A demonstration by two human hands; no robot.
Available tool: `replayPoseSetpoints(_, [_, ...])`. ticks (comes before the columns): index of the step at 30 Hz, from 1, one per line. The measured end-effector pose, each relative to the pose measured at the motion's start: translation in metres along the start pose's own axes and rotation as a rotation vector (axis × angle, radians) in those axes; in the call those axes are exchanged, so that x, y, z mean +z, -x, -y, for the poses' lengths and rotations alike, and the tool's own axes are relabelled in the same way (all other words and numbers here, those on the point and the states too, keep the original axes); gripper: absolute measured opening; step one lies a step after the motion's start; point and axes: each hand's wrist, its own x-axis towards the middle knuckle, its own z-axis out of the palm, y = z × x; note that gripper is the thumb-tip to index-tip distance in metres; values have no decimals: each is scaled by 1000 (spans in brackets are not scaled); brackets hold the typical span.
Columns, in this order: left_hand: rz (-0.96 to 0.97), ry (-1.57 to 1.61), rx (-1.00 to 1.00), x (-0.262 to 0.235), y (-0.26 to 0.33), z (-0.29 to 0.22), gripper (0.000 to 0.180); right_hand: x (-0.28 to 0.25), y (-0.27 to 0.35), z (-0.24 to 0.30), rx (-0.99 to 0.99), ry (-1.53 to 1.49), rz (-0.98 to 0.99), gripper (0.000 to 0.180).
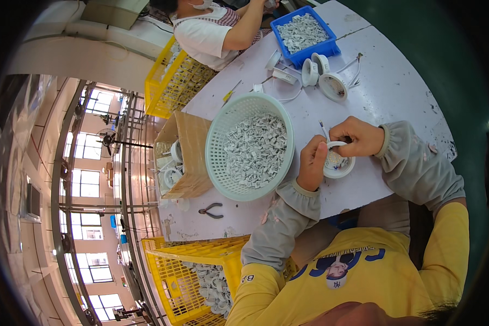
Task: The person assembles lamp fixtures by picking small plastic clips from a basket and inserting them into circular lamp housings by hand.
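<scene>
Over the near part of the table, a white round lamp housing [339, 171] sits between my two hands, its hollow side facing up with small parts or wires inside. My left hand [312, 164] is closed, pinching the housing's left rim with thumb and fingers. At the far rim, my right hand [358, 136] is curled with its fingertips reaching into the housing; what they pinch is hidden. A thin cable [324, 129] sticks up just beyond the housing. To the left stands a pale green colander [212, 142] full of small white plastic pieces [255, 149].
Farther back are several white round housings [333, 87] with wires and a blue bin [333, 44] of white parts. Pliers [211, 210], a yellow-handled screwdriver [228, 96] and a cardboard box [193, 157] lie left. Yellow crates [168, 277] flank the table; a co-worker [206, 38] sits beyond.
</scene>
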Motion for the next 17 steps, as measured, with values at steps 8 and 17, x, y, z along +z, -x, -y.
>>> replayPoseSetpoints(8, [-51, -63, 87, 2, 0, -1, 26, 1, -1, 2, -15, 20, -18, 11])
replayPoseSetpoints(17, [-68, -35, 90, 8, -4, -3, 25, -6, 0, 2, 40, 100, -152, 7])
